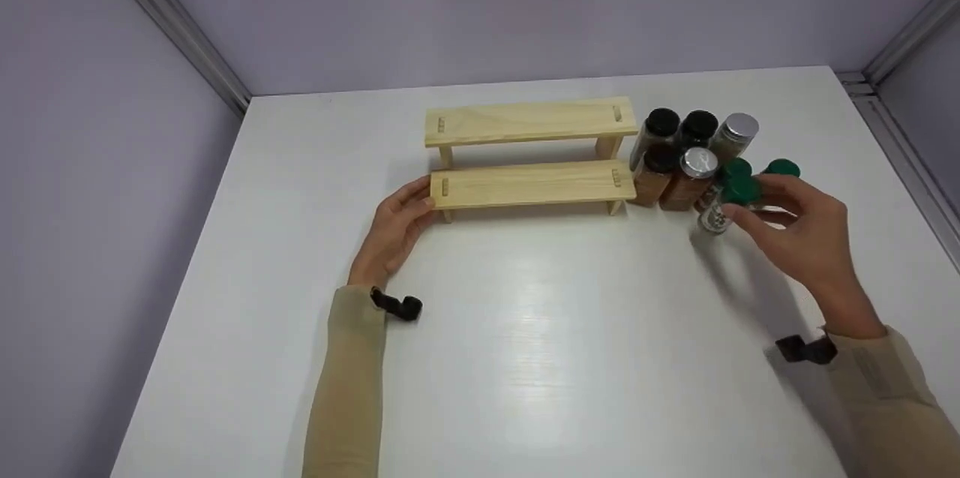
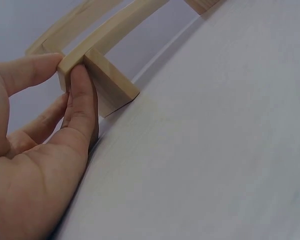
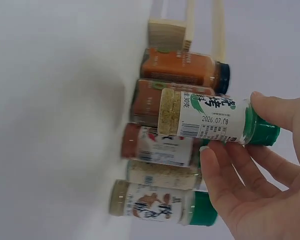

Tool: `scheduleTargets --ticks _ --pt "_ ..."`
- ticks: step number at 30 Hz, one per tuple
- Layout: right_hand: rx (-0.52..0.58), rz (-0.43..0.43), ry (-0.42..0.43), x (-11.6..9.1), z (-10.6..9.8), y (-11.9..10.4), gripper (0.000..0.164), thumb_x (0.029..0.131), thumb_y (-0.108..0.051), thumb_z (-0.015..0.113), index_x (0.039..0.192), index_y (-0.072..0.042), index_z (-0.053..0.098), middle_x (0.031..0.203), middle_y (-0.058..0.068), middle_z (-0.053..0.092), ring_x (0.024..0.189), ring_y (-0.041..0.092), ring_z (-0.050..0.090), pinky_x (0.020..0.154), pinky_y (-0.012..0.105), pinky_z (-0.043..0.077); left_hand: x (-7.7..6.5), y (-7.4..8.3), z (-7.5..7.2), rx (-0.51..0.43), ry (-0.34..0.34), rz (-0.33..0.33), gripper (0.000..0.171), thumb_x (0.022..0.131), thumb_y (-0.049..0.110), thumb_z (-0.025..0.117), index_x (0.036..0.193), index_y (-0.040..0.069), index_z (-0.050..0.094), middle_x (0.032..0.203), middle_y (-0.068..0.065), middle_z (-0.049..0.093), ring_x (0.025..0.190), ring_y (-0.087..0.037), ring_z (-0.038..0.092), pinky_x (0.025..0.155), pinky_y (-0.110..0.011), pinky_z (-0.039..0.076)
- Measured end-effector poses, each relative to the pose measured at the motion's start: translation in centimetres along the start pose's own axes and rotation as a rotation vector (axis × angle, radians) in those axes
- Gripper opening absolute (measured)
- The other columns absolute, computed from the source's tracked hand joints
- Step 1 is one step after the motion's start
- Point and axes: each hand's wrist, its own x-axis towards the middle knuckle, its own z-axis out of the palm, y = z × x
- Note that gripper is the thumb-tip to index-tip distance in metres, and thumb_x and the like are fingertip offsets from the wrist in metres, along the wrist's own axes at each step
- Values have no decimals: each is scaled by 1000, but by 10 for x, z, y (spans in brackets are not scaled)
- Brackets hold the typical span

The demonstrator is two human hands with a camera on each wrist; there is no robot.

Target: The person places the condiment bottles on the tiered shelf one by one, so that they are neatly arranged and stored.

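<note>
A two-tier wooden shelf rack (image 1: 532,185) stands on the white table. My left hand (image 1: 394,226) pinches the left end of its lower board, with the thumb on one face and fingers beneath, as the left wrist view (image 2: 75,62) shows. My right hand (image 1: 806,234) holds a green-capped spice jar (image 3: 210,117) by its cap end. That jar has a white printed label and pale tan contents. It is in front of the other spice jars, raised off the table and slightly tilted in the head view.
Right of the rack stand several spice jars close together: black-capped ones (image 1: 662,122), silver-capped ones (image 1: 699,163) and another green-capped jar (image 1: 784,167) behind my right hand. A pale wall (image 1: 487,13) rises behind the table (image 1: 525,328).
</note>
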Motion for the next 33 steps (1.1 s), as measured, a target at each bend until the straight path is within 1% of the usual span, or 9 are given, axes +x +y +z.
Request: scheduleTargets --ticks 6,11,13,15,20,22,24,28,33 --pt "68 -99 -9 5 -7 -18 41 82 13 85 121 8 74 106 -15 71 96 -6 72 81 7 57 1 -1 0 0 -10 6 56 106 0 63 159 -1 44 156 -17 50 139 -24 55 114 -30 52" --pt "87 -155 -39 15 -10 -36 38 83 13 84 119 8 74 104 -11 72 93 -3 74 82 8 58 3 -1 1 16 -31 30 57 106 0 63 159 -2 43 157 -19 49 142 -27 53 117 -33 50" --pt "100 -162 -58 19 -10 -44 38 83 12 84 120 8 74 105 -9 73 93 -2 75 81 9 59 4 -1 1 28 -30 33 56 106 0 63 159 -2 43 157 -19 49 142 -27 54 116 -34 51" --pt "117 -165 -81 23 -9 -52 39 84 12 83 122 7 74 106 -7 74 93 0 76 77 10 60 4 -1 1 40 -28 33 56 106 0 64 159 -1 44 157 -19 50 140 -27 55 114 -34 53" --pt "146 -169 -123 35 -1 -75 39 87 11 82 125 7 74 109 -6 74 99 1 76 80 12 60 4 -2 1 60 -23 21 55 107 3 65 158 1 46 157 -17 51 138 -25 57 107 -31 57" --pt "158 -176 -141 41 3 -85 38 87 10 82 124 6 75 108 -6 75 99 2 76 83 13 60 4 -3 1 59 -19 15 55 106 4 65 158 2 47 157 -17 51 137 -25 58 106 -29 57" --pt "166 -181 -162 47 7 -94 36 88 8 83 123 5 76 106 -5 77 95 3 77 81 13 61 4 -4 0 55 -16 10 55 106 4 65 158 3 47 157 -16 51 135 -24 58 105 -28 57" --pt "157 -167 -203 57 16 -110 34 89 2 85 122 0 78 105 -7 78 92 3 78 76 13 61 3 -6 0 49 -8 7 55 106 3 65 158 3 47 155 -16 52 133 -23 59 104 -26 58" --pt "131 -181 -221 68 28 -125 34 90 -4 86 123 -3 78 105 -11 78 92 2 77 78 12 60 2 -6 1 50 -2 9 54 106 3 65 157 3 48 153 -16 53 131 -22 59 104 -27 57"
